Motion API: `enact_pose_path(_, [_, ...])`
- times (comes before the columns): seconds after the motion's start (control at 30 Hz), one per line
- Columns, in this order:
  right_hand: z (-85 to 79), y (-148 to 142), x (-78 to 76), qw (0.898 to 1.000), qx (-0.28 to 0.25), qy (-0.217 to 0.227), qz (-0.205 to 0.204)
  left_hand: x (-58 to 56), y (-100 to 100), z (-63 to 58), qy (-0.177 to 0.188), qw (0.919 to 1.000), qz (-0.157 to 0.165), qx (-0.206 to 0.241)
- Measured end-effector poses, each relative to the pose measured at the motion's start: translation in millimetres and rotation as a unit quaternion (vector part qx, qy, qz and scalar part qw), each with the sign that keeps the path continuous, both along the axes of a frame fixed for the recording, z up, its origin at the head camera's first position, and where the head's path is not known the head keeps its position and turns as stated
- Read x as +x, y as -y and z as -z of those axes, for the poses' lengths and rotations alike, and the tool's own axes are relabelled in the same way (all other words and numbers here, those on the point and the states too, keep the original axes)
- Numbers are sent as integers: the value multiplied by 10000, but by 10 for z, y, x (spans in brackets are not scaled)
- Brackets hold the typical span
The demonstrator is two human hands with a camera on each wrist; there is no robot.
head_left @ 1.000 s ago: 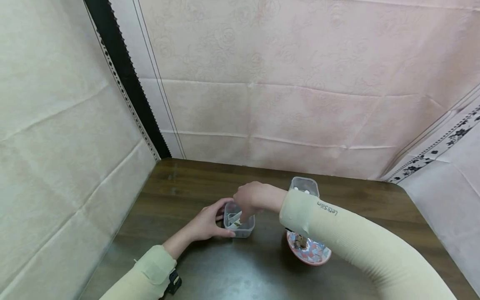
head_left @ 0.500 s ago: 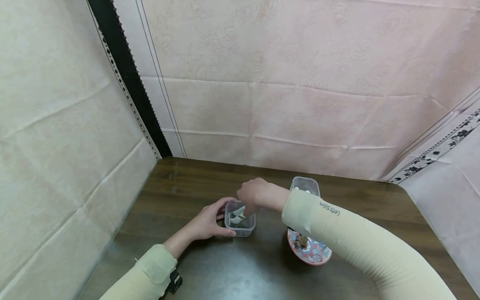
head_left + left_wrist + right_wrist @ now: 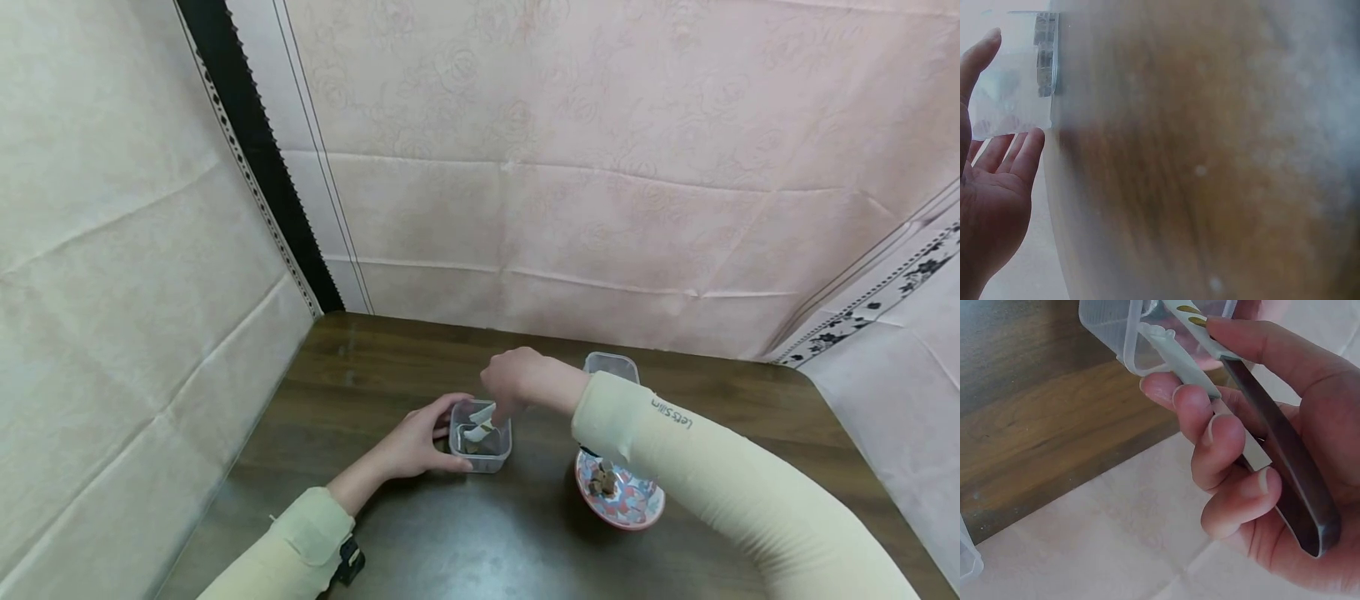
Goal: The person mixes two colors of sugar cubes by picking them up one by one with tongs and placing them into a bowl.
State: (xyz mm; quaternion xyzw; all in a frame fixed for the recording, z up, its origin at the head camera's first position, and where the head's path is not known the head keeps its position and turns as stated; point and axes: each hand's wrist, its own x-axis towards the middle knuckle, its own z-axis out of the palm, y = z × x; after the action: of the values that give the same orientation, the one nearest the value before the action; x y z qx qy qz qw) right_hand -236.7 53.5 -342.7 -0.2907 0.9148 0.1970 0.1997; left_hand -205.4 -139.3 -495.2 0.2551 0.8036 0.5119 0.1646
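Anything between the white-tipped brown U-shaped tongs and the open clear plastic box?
Nothing visible does. The white-tipped brown U-shaped tongs, held in the right hand, extend over the open top of the clear square plastic box. The left hand grips the box's outer walls and does not cross the opening.

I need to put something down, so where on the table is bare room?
Bare table: between left sleeve and patterned bowl; also beyond left hand, toward the hanging cloth. Crowded: around near box, far box, right hand, tongs.
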Motion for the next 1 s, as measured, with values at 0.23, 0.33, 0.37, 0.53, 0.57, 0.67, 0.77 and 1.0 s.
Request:
enact_pose_path(0.23, [60, 31, 62, 9998, -58, 164, -45, -2, 5, 30, -24, 10000, 35, 57])
enact_pose_path(0.33, [77, 45, 58, 9996, -109, 251, -45, -6, 7, 35, -46, 9999, 43, 88])
enact_pose_path(0.37, [81, 50, 56, 9996, -112, 266, -51, -9, 6, 36, -52, 9999, 50, 99])
enact_pose_path(0.53, [100, 76, 56, 9997, -56, 189, -109, -13, 5, 37, -62, 9999, 46, 133])
enact_pose_path(0.57, [102, 80, 59, 9998, -38, 149, -122, -13, 5, 39, -64, 9999, 41, 126])
enact_pose_path(0.67, [96, 86, 73, 9999, 46, -4, -135, -11, 7, 42, -51, 10000, 18, 83])
enact_pose_path(0.77, [82, 82, 88, 9996, 109, -202, -171, -12, 7, 40, -32, 10000, 2, 37])
enact_pose_path(1.0, [46, 58, 82, 9994, 68, -278, -202, -12, 8, 31, 2, 10000, 12, 41])
